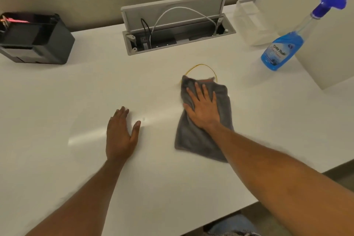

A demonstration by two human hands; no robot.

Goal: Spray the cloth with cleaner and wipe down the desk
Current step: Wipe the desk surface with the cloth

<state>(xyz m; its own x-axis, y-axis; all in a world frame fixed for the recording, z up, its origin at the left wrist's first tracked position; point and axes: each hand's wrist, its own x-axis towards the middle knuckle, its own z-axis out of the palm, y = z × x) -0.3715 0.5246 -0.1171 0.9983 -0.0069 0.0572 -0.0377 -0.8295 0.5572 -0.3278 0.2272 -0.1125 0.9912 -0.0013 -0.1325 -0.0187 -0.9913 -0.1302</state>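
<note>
Clearly in the wipe step: right hand [203,109] lies flat, fingers spread wide, palm pressing the grey cloth [205,120] onto the white table [57,101]. No pinch, nothing clamped, just downward pressure. Cloth extends past the hand both ways, some ahead of the fingertips, more trailing back under the wrist.

Left hand [120,134] sits on the table off to the left of the cloth, well apart from it, open and empty, looks like bracing.

Spray bottle [283,48] stands upright ahead and to the right of the right hand, untouched, so I'd judge the spraying is done or skipped. Can't tell from here whether the cloth is damp.

Watch item: a yellow wire loop [201,68] lies just ahead of the cloth's front edge, touching or nearly so. The open cable hatch [172,30] sits further ahead with cords in it.

Next move, my read: sweep sideways toward the large uncovered area left of the cloth, keeping the palm flat. Pushing straight ahead risks dragging the wire. Black box [34,38] far ahead-left may need wiping around.
</note>
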